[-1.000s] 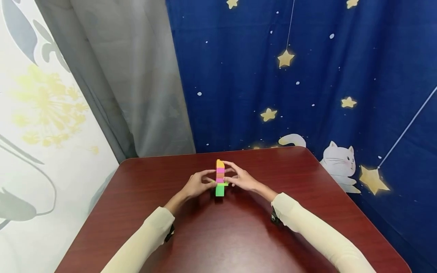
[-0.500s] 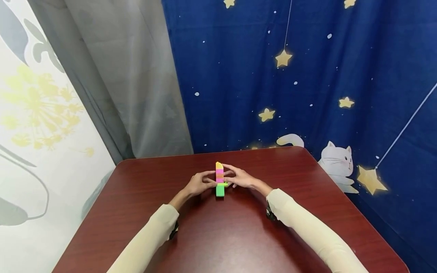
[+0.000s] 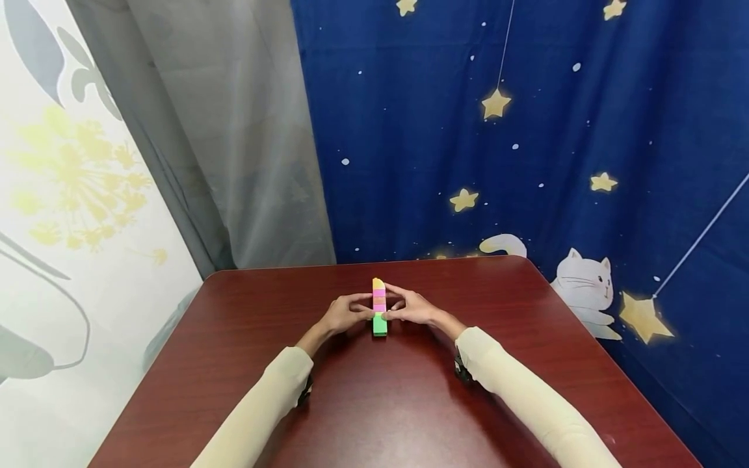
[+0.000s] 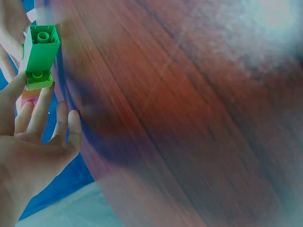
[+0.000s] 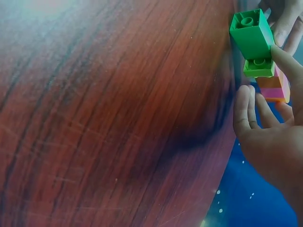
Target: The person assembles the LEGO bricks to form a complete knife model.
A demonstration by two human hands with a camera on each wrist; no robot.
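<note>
A small tower of toy building blocks is held upright between both hands. Its green block forms the bottom, with a lime plate above it. Over these come pink, orange and pink blocks, and a yellow curved block tops the tower. The hollow underside of the green block faces both wrist cameras, so the tower is off the table. From the left, my left hand pinches the tower with thumb and fingers. My right hand grips it from the other side, thumb near the lime plate.
A dark red wooden table with rounded far corners lies under the hands. Behind it hang a grey curtain and a blue curtain with stars and a cat. A patterned white wall stands at the left.
The lime plate stuck out sideways to the right of the tower before; now it lines up with the tower. The right thumb has shifted slightly lower on the blocks.
</note>
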